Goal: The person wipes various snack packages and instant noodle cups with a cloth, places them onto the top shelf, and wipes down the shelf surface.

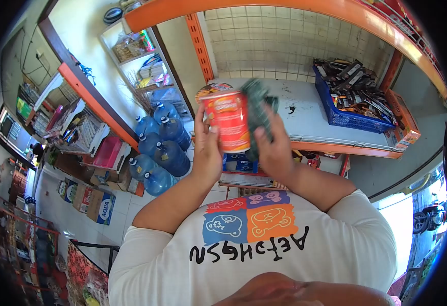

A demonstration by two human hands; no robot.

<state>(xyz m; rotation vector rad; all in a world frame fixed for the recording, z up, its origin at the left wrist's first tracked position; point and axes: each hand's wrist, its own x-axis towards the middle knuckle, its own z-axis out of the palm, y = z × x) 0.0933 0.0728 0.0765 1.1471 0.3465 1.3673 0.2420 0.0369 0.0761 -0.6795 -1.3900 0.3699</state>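
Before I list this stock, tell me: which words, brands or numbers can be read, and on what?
"AQUA": on the carton on the floor.
Red container: lettering too blurred to read.
White shirt: black letters, upside down, not surely readable.
Packs in the blue basket: print too small.
No numbers readable.

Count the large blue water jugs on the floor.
7 visible, on the floor left of the left hand: three jugs in the left row, four jugs in the right row. More may be hidden.

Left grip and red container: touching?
Touching. The head view shows it: the left grip holds the red container from the side, thumb overlapping its edge.
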